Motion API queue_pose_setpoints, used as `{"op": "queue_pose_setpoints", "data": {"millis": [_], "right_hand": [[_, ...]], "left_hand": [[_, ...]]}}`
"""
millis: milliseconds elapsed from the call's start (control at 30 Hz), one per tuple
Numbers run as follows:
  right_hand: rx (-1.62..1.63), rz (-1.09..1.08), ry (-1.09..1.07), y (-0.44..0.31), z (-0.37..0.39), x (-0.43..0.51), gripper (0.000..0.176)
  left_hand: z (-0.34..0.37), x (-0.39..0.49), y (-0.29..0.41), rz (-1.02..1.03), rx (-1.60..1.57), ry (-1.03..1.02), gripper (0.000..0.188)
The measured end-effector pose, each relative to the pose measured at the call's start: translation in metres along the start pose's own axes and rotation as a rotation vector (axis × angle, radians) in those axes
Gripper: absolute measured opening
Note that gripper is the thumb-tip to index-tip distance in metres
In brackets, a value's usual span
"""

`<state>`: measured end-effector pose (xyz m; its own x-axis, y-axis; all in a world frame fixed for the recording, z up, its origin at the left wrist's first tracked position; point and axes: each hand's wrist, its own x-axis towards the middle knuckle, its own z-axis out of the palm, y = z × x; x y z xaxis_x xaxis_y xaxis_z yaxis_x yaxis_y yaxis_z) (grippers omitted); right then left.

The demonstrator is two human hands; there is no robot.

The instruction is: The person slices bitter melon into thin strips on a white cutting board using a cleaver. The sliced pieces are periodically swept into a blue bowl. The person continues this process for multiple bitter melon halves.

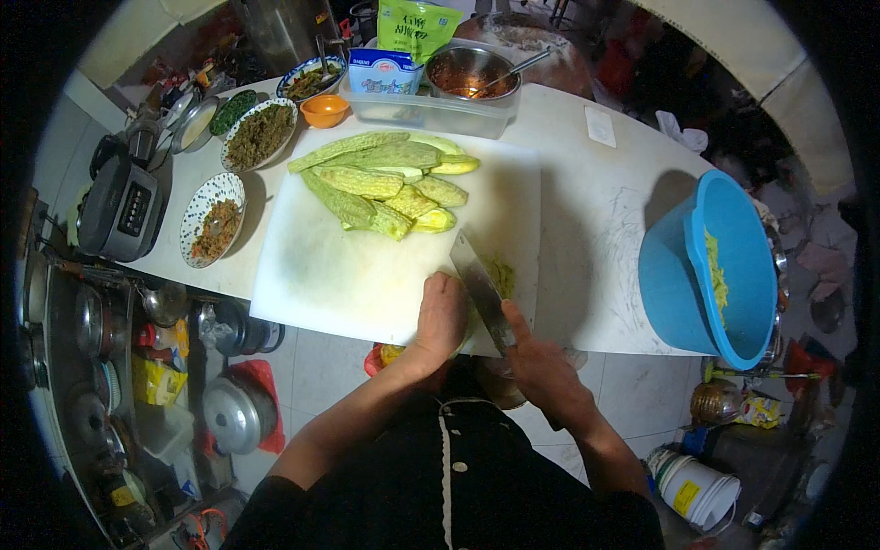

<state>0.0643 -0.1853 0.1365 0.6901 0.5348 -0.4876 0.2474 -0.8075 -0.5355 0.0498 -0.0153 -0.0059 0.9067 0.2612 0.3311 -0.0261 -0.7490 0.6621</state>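
My right hand [546, 371] grips the handle of a cleaver [482, 285], its broad blade upright over the right part of a white cutting board [344, 275]. Against the blade's left side, near the board's front edge, rests my left hand [443, 313] with its fingers curled; a bit of green vegetable shows beneath it, mostly hidden. Finely cut green shreds [502, 273] lie right of the blade. At the back of the board is a pile of flattened, wrinkled yellow-green gourd pieces [361, 180].
A blue plastic bucket [677, 268] with pale green shreds inside stands at the right. Patterned bowls of minced food [218, 223], an orange bowl [324, 111] and a clear plastic bin [433, 115] holding a steel bowl [471, 72] stand left and behind the board.
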Motion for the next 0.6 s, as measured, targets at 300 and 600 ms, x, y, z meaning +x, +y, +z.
{"op": "queue_pose_setpoints", "data": {"millis": [300,600], "right_hand": [[0.046,0.007,-0.011,0.0,0.005,0.007,0.07],[-0.037,0.054,-0.051,-0.005,0.02,0.022,0.064]], "left_hand": [[-0.011,0.002,0.011,-0.027,-0.025,0.002,0.01],[-0.012,0.003,0.013,-0.041,-0.016,0.009,0.011]]}}
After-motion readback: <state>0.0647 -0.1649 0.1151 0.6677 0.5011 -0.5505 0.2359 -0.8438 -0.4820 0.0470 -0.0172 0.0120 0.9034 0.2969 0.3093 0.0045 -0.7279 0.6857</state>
